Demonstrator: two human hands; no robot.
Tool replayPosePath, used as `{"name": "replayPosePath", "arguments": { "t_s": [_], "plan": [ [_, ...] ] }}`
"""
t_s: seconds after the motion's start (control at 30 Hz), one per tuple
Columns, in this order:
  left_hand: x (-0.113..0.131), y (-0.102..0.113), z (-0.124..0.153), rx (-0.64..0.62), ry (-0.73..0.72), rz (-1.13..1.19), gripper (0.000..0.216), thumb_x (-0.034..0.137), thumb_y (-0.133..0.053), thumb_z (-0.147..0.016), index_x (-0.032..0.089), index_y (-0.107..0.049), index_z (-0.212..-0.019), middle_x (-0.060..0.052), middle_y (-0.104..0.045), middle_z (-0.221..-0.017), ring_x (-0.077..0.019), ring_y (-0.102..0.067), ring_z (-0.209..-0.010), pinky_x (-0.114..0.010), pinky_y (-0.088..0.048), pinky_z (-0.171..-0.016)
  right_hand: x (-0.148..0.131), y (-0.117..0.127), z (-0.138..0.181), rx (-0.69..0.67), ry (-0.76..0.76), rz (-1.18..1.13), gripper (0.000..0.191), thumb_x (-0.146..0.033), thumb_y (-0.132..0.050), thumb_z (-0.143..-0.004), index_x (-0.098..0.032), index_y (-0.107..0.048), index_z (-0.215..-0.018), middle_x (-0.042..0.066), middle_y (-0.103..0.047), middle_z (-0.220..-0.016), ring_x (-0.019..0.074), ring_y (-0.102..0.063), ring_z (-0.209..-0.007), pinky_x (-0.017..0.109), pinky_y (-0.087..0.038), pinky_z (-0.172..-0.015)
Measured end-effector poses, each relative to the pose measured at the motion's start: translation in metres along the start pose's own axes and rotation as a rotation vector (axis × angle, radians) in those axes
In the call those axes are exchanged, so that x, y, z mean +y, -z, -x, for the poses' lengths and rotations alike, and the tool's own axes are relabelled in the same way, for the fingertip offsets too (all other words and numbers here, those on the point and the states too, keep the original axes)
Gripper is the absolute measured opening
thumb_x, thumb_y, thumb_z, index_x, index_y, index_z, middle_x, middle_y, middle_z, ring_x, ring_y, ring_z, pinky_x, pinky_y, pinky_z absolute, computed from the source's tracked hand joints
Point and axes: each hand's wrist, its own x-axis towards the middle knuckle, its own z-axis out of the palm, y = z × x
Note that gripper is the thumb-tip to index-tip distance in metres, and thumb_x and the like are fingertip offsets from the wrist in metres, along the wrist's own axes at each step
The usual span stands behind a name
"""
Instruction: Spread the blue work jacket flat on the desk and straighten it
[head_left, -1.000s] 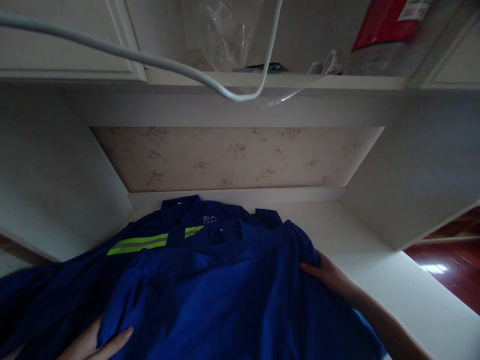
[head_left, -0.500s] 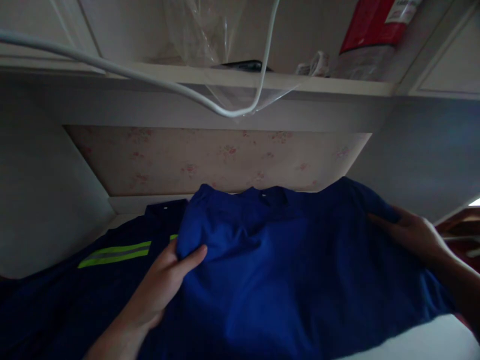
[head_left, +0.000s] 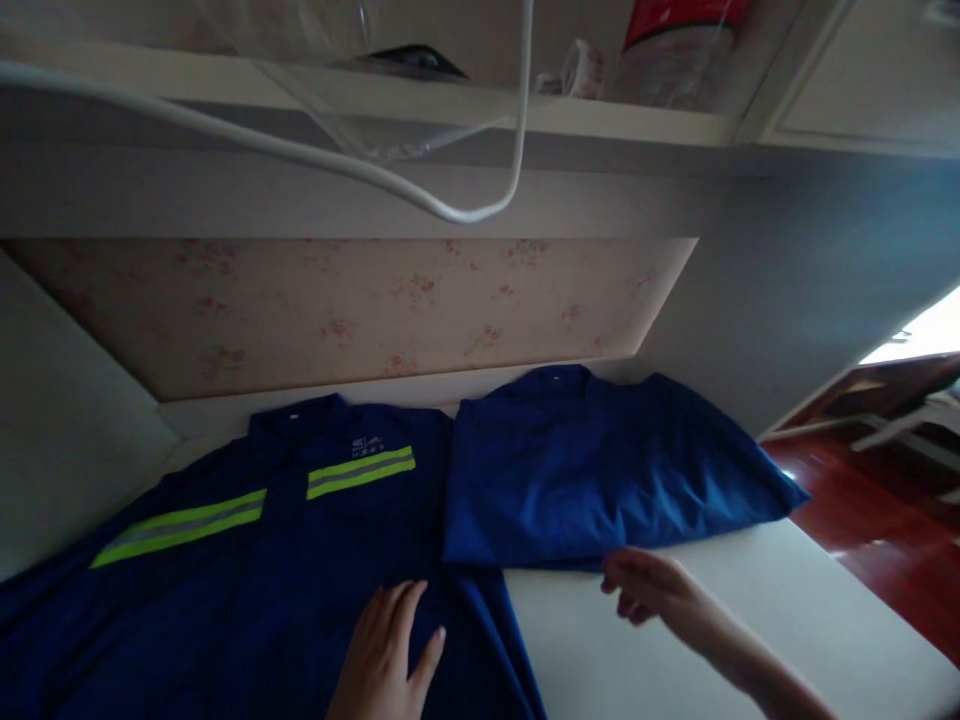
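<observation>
Left hand (head_left: 386, 650), fingers spread, lies flat on the jacket (head_left: 247, 570); press evenly. Right hand (head_left: 651, 588), fingers loosely open, holds nothing, at 6 o'clock of the folded shirt (head_left: 600, 475).

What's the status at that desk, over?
Left hand flat on dark blue jacket with yellow reflective stripes. Right hand open, beside folded bright blue shirt. White cable hangs overhead, clear of both.

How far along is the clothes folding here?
One bright blue garment lies folded at the right of the white surface. The left hand rests flat on the spread dark jacket with reflective stripes, which is unfolded. The right hand hovers open by the folded piece.
</observation>
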Motion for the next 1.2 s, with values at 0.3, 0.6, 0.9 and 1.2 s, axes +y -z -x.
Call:
{"name": "replayPosePath", "arguments": {
  "t_s": [0.3,0.6,0.9,1.2],
  "plan": [
    [0.004,0.014,0.015,-0.037,0.169,0.167,0.039,0.051,-0.046,-0.093,0.024,-0.066,-0.113,-0.009,-0.073,-0.111,-0.0250,-0.069,-0.106,-0.039,-0.059,-0.091,-0.024,-0.157,-0.008,-0.058,0.198,0.427,0.033,-0.049,-0.052,-0.091,-0.020,-0.065,-0.102,0.006,-0.070,-0.090,0.0194,-0.064,-0.074,0.031,-0.046,-0.068],
    [0.010,0.035,-0.017,-0.187,0.443,0.446,0.042,0.048,-0.041,-0.094,0.020,-0.056,-0.122,-0.009,-0.069,-0.116,-0.0168,-0.069,-0.091,-0.029,-0.053,-0.087,-0.047,-0.200,-0.017,0.159,0.358,0.993,0.023,-0.025,-0.040,-0.097,-0.023,-0.063,-0.103,0.005,-0.070,-0.100,0.0216,-0.070,-0.081,0.029,-0.042,-0.062],
    [-0.004,0.003,-0.104,-0.229,0.389,0.288,0.031,0.016,-0.052,-0.087,0.011,-0.059,-0.117,-0.016,-0.065,-0.119,-0.0256,-0.061,-0.113,-0.039,-0.044,-0.099,-0.078,-0.191,-0.027,0.237,0.697,0.986,0.051,-0.023,-0.057,-0.086,-0.034,-0.053,-0.136,0.006,-0.050,-0.145,0.0294,-0.041,-0.135,0.054,-0.025,-0.115],
    [-0.001,0.035,-0.094,-0.088,0.463,0.553,0.024,0.024,-0.043,-0.092,0.016,-0.061,-0.105,-0.012,-0.067,-0.109,-0.0234,-0.064,-0.105,-0.037,-0.050,-0.093,-0.064,-0.138,-0.079,0.294,0.682,1.175,0.072,0.001,-0.044,-0.071,-0.029,-0.053,-0.136,0.004,-0.049,-0.148,0.0234,-0.040,-0.138,0.057,-0.016,-0.118]
  ]
}}
